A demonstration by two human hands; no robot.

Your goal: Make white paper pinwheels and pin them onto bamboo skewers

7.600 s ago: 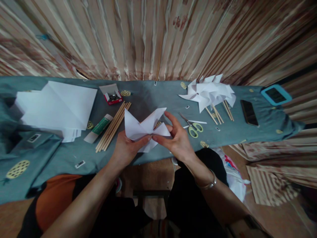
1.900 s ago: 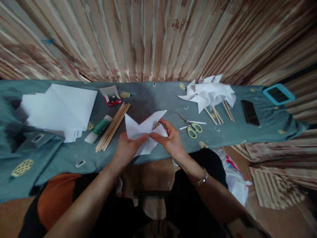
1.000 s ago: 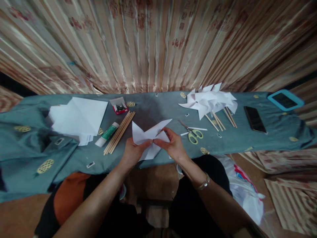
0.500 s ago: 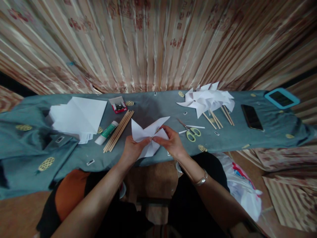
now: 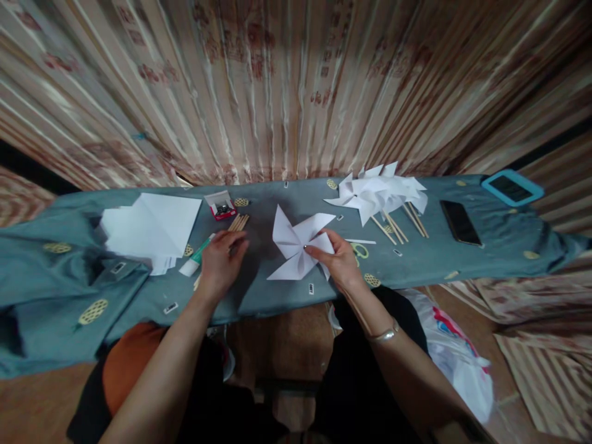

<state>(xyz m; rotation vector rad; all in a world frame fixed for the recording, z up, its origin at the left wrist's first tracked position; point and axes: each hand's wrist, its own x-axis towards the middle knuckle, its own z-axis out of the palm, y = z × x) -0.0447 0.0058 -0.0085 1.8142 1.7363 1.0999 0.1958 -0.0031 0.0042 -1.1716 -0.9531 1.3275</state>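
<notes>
My right hand (image 5: 333,256) pinches a white paper pinwheel (image 5: 295,239), its thumb at the dark pin in the centre. The pinwheel has folded blades and no stick on it. My left hand (image 5: 222,262) is over a bundle of wooden sticks (image 5: 239,222), covering most of their length. Its fingers are slightly bent and the thumb stands apart; nothing shows in it. A green and white glue stick (image 5: 190,264) lies just left of that hand. Partly behind my right hand are scissors with green handles (image 5: 361,250).
Finished pinwheels on sticks (image 5: 370,191) lie at the back right, with a phone (image 5: 460,222) and a blue-framed device (image 5: 512,187) beyond. White paper sheets (image 5: 152,225) are at the left. A small red box of pins (image 5: 221,206) sits behind the sticks.
My left hand has let go of the pinwheel and moved left over the sticks. My right hand has kept the pinwheel, which now sits a little further right and faces up.
</notes>
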